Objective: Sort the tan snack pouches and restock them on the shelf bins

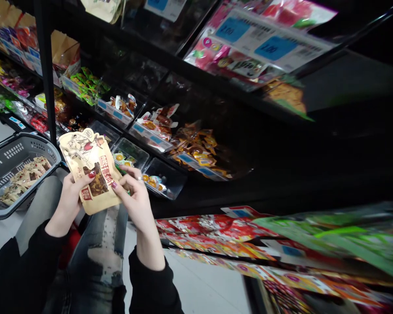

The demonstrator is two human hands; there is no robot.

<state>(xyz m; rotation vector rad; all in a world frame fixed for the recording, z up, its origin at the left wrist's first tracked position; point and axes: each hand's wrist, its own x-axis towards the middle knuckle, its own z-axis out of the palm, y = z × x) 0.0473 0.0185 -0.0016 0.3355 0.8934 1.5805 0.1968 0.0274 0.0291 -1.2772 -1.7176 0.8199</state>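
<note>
Both my hands hold one tan snack pouch [89,170] printed with a cartoon figure and red characters, in front of the shelves. My left hand [68,198] grips its left edge, thumb on the front. My right hand [136,198] pinches its right edge, fingers closed behind it. Black sleeves cover both forearms. My knees in torn jeans [101,244] show below the pouch.
A grey shopping basket [6,159] at the left holds several similar tan packets. Black shelving [216,192] carries clear bins of wrapped snacks with blue price tags. Red and green packets fill the lower right shelf [236,235]. A black upright post [46,69] stands beside the basket.
</note>
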